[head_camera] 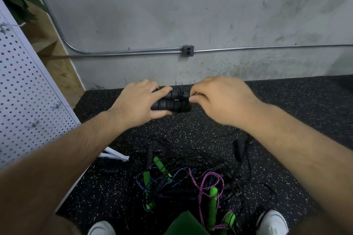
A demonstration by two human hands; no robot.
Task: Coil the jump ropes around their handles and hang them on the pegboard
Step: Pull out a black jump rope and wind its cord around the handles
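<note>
My left hand (140,101) grips a pair of black ribbed jump-rope handles (172,102) held side by side at chest height, with thin black cord wound around them. At the handles' right end my right hand (215,99) pinches the cord between thumb and fingers. On the floor below lies a tangled pile of jump ropes (191,177): black ribbed handles, green handles (212,206), blue cord and a pink-purple cord (205,183). The white pegboard (24,89) stands tilted at the left, with small wire hooks (33,124) on it.
A grey concrete wall with a metal conduit and an outlet box (188,51) is straight ahead. Black speckled rubber flooring (286,105) covers the ground. My white shoes (273,221) flank the pile. A plant (17,0) and plywood panel sit behind the pegboard.
</note>
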